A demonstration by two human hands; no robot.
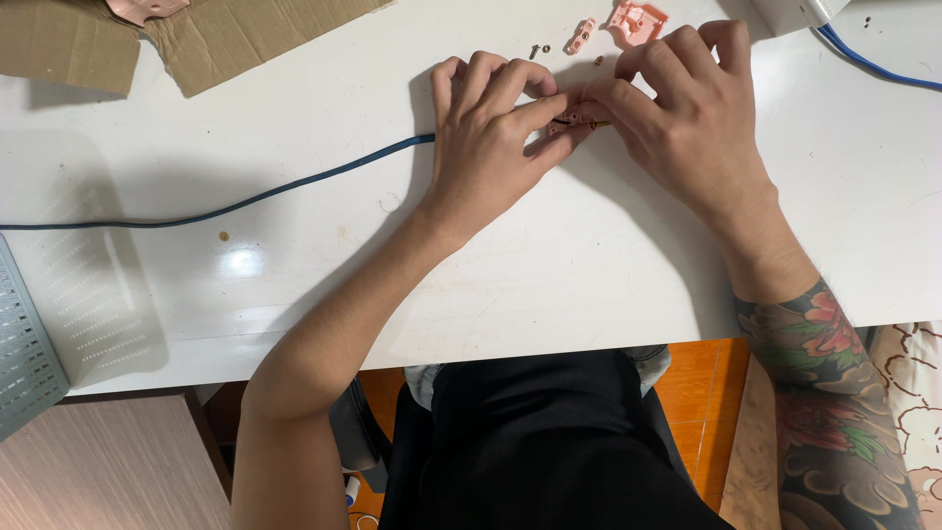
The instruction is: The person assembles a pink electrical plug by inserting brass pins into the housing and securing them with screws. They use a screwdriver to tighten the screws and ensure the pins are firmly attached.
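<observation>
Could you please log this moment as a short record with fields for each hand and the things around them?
left hand: pinches a small pink part from the left
right hand: grips the same part from the right
surface: white table
beyond the hands: loose pink pieces, small screws
cable: dark blue cable running left across the table
far left: brown cardboard

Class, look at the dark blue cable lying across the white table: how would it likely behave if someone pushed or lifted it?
The dark blue cable lies in a loose curve, so it is probably floppy and would sag when lifted. It looks thin, likely light. On the glossy white table it would probably slide rather than roll.
</observation>
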